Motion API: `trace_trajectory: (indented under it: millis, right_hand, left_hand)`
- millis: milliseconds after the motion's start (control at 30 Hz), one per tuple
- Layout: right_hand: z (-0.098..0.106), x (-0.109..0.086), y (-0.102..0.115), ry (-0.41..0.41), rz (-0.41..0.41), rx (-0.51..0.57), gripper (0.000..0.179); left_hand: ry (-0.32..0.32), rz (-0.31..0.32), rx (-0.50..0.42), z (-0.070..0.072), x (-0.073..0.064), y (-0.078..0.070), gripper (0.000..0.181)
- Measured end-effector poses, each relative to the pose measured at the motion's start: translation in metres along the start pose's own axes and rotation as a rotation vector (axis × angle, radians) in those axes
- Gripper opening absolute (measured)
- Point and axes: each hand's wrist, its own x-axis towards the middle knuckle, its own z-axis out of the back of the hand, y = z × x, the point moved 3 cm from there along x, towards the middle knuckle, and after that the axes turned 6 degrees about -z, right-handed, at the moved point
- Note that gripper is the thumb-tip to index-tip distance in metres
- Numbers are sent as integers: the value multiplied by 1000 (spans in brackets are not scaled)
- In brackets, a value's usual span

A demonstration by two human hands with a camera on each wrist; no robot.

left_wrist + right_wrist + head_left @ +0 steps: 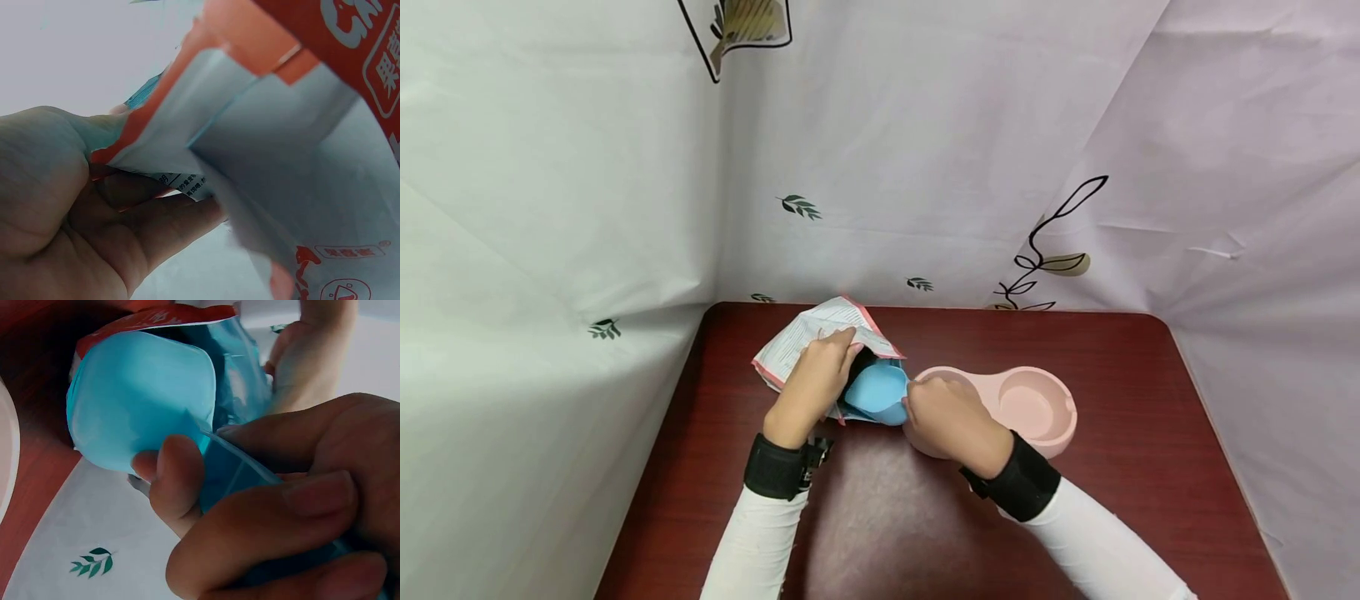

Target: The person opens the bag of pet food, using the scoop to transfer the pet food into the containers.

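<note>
A white and red printed bag (797, 343) lies on its side, its mouth facing right. My left hand (814, 379) grips the upper edge of that mouth, thumb on one face and fingers on the other, as the left wrist view shows with the bag's film (300, 137). In the mouth sits the broad pan of a light blue scoop (877, 390). My right hand (951, 417) curls its fingers round the scoop's handle, and in the right wrist view the pan (134, 400) overlaps the bag's opening. The inside of the bag is dark.
Just right of the bag stands a pink double bowl (990, 387); my right hand and wrist cover part of its left bowl. Everything rests on a dark red wooden table (1120, 508). White patterned cloth (887, 167) hangs behind and at both sides.
</note>
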Motion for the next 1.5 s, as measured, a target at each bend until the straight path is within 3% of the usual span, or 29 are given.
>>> trace_trajectory:
  millis: [133,300,633,1100,1267,1500]
  right_hand:
    - [-9,9,5,67,-18,-28,30]
    - [-16,14,15,14,-11,-38,34]
    - [-34,26,26,34,-65,5,24]
    - [-66,31,23,-197,-35,11,26]
    - [-76,32,22,-221,-39,32,25]
    - [-88,34,20,-187,-80,101,25]
  left_hand:
    - [10,6,0,-1,-1,1,36]
    - [13,3,2,-2,-2,2,36]
    - [4,-7,-9,-1,-2,2,37]
    - [4,-8,-9,-1,-2,2,37]
    - [-1,-16,-4,-2,-2,2,37]
    - [-21,-34,-9,-2,-2,3,36]
